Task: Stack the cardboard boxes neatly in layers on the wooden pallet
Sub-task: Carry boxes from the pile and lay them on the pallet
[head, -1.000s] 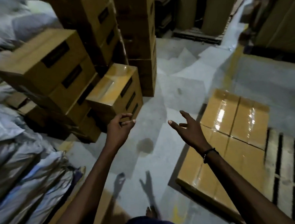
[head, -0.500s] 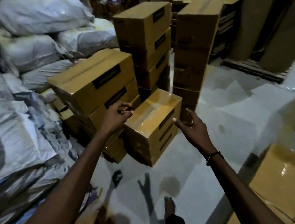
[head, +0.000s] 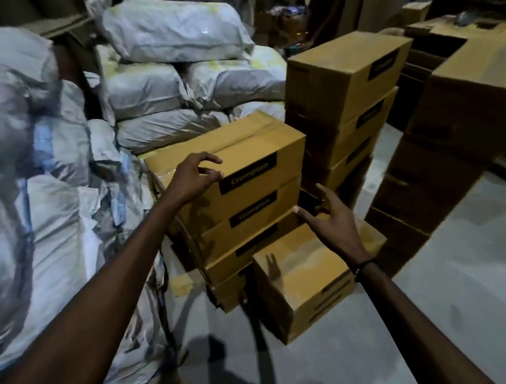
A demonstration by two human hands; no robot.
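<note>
Nearest, low and right of centre: a small cardboard box (head: 310, 278) on the grey floor (head: 464, 281), its taped top glossy. Just above its far edge, the right hand (head: 333, 225), fingers straight and spread, thumb pointing left, holding nothing; whether it touches any box, impossible to tell. A dark band (head: 363, 266) round that wrist.

Left of it and a little farther, a stack of boxes (head: 248, 222), each with a dark label strip on its near face. On the top box (head: 237, 159) of that stack, the left hand (head: 196, 175), fingers curled over the near left corner, thumb against the front face by the label, gripping the edge.

Left side, from near to far: heaped grey-white sacks (head: 50, 207), crumpled and piled high.

Farther right, a taller stack of boxes (head: 347, 93), four high, just beside the nearer stack. Right again, a darker stack (head: 454, 145) in shadow, well apart from the hands.

Far back, more sacks (head: 172, 31) and dim cartons, too dark to make out.
</note>
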